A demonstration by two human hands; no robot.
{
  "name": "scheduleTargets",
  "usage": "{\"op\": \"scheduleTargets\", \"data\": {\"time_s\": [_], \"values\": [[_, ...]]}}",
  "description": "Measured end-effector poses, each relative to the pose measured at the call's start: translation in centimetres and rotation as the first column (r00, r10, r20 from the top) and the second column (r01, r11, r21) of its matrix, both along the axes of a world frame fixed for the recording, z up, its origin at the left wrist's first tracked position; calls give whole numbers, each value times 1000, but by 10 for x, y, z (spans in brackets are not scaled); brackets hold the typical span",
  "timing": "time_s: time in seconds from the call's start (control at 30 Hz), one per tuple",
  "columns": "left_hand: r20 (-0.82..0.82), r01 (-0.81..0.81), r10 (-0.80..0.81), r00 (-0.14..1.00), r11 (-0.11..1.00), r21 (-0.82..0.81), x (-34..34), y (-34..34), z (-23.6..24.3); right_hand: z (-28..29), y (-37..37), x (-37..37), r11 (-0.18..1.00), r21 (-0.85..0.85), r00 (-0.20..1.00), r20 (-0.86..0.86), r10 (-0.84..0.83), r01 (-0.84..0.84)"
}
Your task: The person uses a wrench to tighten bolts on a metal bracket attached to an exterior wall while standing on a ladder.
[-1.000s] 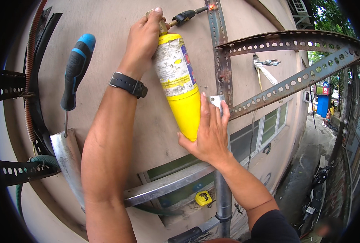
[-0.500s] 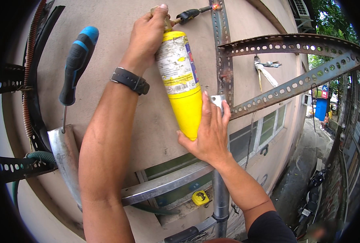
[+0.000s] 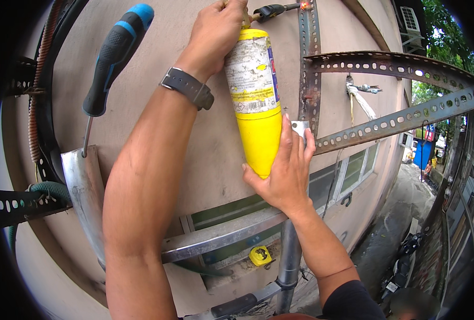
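A yellow gas torch cylinder [image 3: 259,141] with a worn white label is held nearly upright between my hands. My left hand [image 3: 215,37] is closed around its valve end at the top. My right hand [image 3: 286,178] supports the bottom, thumb and fingers bent around the base; its fingertips are beside a silver metal plate [image 3: 301,128], and I cannot tell whether they touch it. The black-bodied torch burner [image 3: 271,12] points right from the valve. At its tip, an orange glow shows on an upright perforated steel angle [image 3: 310,42] against the wall.
A rusty perforated bracket [image 3: 386,64] and its diagonal brace [image 3: 402,121] jut out to the right. A blue-black screwdriver [image 3: 117,58] stands in a metal tube end [image 3: 79,173] at left. Below are a metal rail [image 3: 221,237], a yellow tape measure [image 3: 260,256] and an alley with a motorcycle [image 3: 404,264].
The view has shifted, so the wall and bracket appear farther right. The cylinder looks slightly more upright. Both hands keep their hold, and the glow stays at the burner tip.
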State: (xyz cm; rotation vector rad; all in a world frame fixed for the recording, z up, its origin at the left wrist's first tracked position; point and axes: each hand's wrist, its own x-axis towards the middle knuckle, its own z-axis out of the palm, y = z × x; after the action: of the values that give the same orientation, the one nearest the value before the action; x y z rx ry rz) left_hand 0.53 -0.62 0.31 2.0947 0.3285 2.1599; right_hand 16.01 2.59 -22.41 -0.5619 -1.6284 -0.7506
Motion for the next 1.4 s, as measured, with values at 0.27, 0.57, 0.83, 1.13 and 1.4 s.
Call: {"op": "scheduleTargets", "data": {"time_s": [0.27, 0.57, 0.83, 1.13, 1.4], "values": [[27, 15, -14, 1000, 1000, -23, 2, -1, 2, 0, 1, 0, 1000, -10, 1000, 17, 10, -10], [35, -82, 84, 996, 995, -52, 5, -7, 1, 0, 1, 0, 1000, -6, 1000, 18, -13, 13], [24, -37, 38, 999, 998, -41, 4, -3, 3, 0, 1, 0, 1000, -1, 1000, 19, -2, 2], [30, -117, 119, 992, 991, -59, 4, -6, 1, 0, 3, 0, 1000, 3, 1000, 14, 5, -5], [31, -47, 48, 998, 998, -42, 5, -4, 0, 0, 3, 0, 1000, 10, 1000, 9, 8, -8]]}}
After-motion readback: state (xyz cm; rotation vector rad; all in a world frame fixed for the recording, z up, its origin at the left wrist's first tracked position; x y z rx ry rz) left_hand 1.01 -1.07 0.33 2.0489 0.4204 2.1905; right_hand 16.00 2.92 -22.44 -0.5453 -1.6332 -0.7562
